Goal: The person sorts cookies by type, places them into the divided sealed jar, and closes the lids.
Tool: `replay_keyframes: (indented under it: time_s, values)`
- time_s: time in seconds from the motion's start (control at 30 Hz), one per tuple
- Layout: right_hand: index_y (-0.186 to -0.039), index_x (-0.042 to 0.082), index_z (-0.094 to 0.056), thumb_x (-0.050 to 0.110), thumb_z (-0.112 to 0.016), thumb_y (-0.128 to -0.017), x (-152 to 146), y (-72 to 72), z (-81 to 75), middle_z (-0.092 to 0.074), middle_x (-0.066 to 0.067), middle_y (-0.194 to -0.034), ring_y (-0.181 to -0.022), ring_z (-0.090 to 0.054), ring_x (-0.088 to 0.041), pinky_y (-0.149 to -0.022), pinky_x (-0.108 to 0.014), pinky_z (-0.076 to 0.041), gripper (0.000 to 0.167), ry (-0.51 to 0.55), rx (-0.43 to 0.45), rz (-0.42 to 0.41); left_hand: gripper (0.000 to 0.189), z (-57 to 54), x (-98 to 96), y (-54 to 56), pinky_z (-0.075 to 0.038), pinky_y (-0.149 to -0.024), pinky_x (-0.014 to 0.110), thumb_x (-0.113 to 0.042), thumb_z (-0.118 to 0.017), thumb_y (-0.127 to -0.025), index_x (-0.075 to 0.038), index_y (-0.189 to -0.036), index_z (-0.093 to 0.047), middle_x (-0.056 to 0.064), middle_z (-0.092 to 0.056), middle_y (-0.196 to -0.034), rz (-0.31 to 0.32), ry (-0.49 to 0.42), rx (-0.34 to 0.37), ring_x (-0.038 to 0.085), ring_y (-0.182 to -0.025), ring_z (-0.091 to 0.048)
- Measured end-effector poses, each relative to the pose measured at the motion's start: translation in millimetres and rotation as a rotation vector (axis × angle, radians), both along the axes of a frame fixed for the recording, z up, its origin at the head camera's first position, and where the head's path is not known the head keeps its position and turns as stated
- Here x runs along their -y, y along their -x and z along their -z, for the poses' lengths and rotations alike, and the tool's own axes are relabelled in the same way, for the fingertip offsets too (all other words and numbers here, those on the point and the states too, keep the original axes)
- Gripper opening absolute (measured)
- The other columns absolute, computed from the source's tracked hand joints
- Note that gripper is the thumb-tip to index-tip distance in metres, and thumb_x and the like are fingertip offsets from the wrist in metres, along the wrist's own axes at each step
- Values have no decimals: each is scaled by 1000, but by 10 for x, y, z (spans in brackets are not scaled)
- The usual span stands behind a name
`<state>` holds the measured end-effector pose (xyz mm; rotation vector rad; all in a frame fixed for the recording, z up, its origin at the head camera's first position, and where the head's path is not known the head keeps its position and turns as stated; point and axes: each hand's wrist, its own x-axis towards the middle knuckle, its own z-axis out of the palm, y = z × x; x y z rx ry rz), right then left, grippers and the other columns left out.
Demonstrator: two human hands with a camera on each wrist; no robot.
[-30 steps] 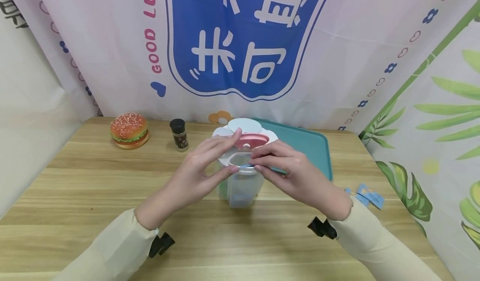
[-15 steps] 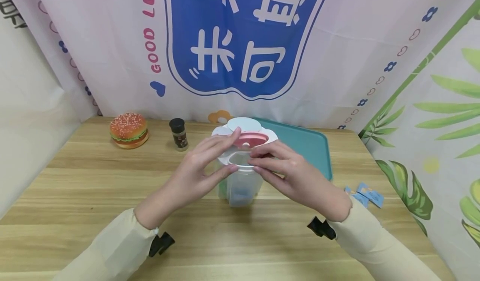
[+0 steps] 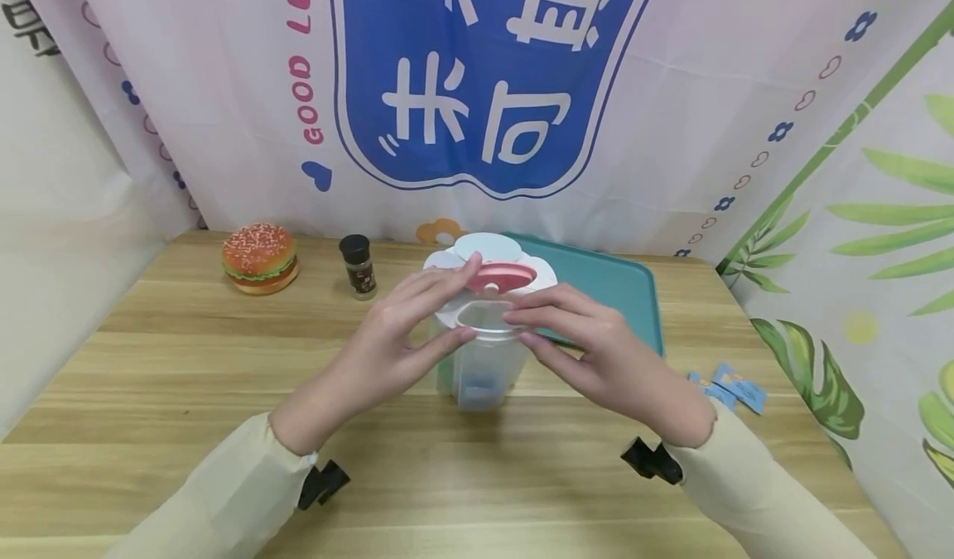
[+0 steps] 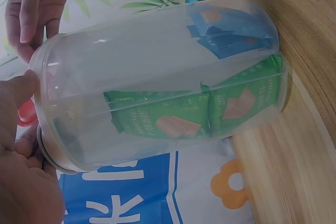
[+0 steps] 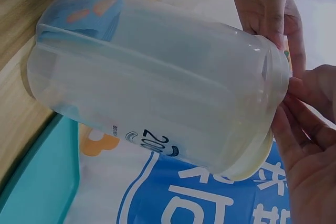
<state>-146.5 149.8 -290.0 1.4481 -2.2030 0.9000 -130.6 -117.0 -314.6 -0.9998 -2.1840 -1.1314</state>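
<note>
Starting at the worktop's far left corner, I see a toy burger (image 3: 258, 258) and, just to its right, a small dark spice bottle (image 3: 358, 267), both well apart from my hands. My left hand (image 3: 387, 344) sits at the clear jar (image 3: 480, 360), which stands upright about mid-worktop, toward the far edge; thumb and fingers (image 3: 447, 281) are curled round the rim, with the fingertips touching the pink flap (image 3: 501, 277) of the white lid (image 3: 488, 248). The left wrist view shows green and blue packets (image 4: 231, 103) inside the divided jar. My right hand (image 3: 596, 352) pinches the rim from the other side, its fingers together at the open mouth; I cannot tell whether they hold anything small. To do this well I would judge it best to keep the left grip steady so the jar stays upright, and work with the right fingers only. Behind the jar lies a teal tray (image 3: 619, 294); near the right edge are loose blue packets (image 3: 730, 389). The near edge offers open room for my arms.
</note>
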Motion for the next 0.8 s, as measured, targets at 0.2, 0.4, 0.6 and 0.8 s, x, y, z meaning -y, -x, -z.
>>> replay_keyframes:
  time_s: [0.2,0.4,0.6,0.8]
  values:
    - [-116,3,-76,-7,-72,-91,-157,-5,46,-76,-10,-114,-111,-71,-17,-103,-16,-55,27,116,31,19,71,2,-1,-3,-55,-113,48,-5,-81,-89,-7,-154,-51,10,-70,-140,2,-9,3,27,-132,-63]
    - [-115,4,-77,-7,-69,-94,-424,31,158,-77,-12,-111,-113,-70,-9,-102,-15,-55,25,177,23,50,71,-5,6,-18,-54,-114,48,-6,-81,-89,-7,-154,-51,10,-69,-141,-3,-9,17,27,-134,-63]
    - [-115,6,-77,-15,-70,-88,-770,18,324,-77,-11,-110,-108,-69,-1,-93,-9,-55,35,109,63,183,73,-7,7,-19,-53,-115,49,-6,-82,-89,-10,-155,-50,9,-68,-142,1,-11,30,27,-135,-62]
    - [-118,9,-75,-10,-70,-93,-1151,-58,505,-75,-2,-112,-104,-66,6,-88,-5,-55,31,3,137,350,72,-17,6,-34,-53,-115,49,-7,-81,-90,-9,-155,-50,8,-68,-143,-4,-8,46,27,-136,-61]
